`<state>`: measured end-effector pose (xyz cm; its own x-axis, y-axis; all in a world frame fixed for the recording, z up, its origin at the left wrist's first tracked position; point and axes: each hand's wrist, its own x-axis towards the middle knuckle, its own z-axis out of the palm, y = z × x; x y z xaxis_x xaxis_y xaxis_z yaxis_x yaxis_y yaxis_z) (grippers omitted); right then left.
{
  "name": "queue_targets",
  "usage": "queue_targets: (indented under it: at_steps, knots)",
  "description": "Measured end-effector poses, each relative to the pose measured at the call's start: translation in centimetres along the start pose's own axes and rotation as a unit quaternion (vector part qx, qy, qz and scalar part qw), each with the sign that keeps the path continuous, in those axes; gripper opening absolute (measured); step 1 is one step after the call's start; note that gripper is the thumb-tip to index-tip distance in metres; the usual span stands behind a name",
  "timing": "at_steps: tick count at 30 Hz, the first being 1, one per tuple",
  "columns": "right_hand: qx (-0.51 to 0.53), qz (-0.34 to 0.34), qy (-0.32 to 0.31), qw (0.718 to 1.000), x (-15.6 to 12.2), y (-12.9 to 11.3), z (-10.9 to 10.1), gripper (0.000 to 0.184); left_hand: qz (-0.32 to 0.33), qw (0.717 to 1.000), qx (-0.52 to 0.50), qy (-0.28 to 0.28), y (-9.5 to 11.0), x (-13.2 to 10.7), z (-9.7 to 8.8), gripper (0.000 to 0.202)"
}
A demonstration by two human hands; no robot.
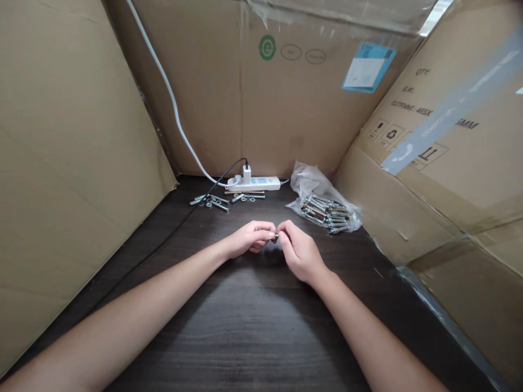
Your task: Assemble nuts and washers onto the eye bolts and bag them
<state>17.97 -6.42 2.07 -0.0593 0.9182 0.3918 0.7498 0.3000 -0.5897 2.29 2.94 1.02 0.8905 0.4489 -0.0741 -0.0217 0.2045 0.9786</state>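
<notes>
Above the dark tabletop, my left hand (252, 238) and my right hand (299, 249) meet fingertip to fingertip. Between them shows a small brass-coloured metal fastener (277, 236), pinched from both sides. Fingers cover most of it, so its full shape is hidden. Both hands are closed, thumbs against the forefingers. Beyond my left hand lie several loose silver bolts (220, 206) with washers and nuts. Past my right hand, a clear plastic bag (304, 182) holds a pile of bolts (327, 209), mostly silver with some brass-coloured.
A white power strip (267, 184) lies against the back cardboard wall (204, 109), with a charger (247, 174) plugged in. Its black cable (171, 234) crosses the table at left; a white cable (174, 103) hangs behind. Cardboard also stands at left (73, 163) and right (441, 179).
</notes>
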Motion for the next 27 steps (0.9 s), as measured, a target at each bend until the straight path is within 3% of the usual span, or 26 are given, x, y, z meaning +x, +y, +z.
queue_targets:
  at_steps: [15,23,27]
  knots:
    - [0.006,0.01,-0.04,0.999,-0.09,0.14,0.19,0.028,-0.01,0.998,0.028,0.058,0.05,0.26,0.35,0.037]
    - [0.001,0.007,-0.011,1.0,0.0,-0.31,-0.14,0.023,0.005,1.0,-0.005,0.002,-0.21,-0.07,-0.12,0.024]
    - [0.005,0.002,0.0,1.0,0.04,-0.42,-0.21,0.019,0.0,1.0,0.002,0.004,-0.18,-0.03,-0.12,0.023]
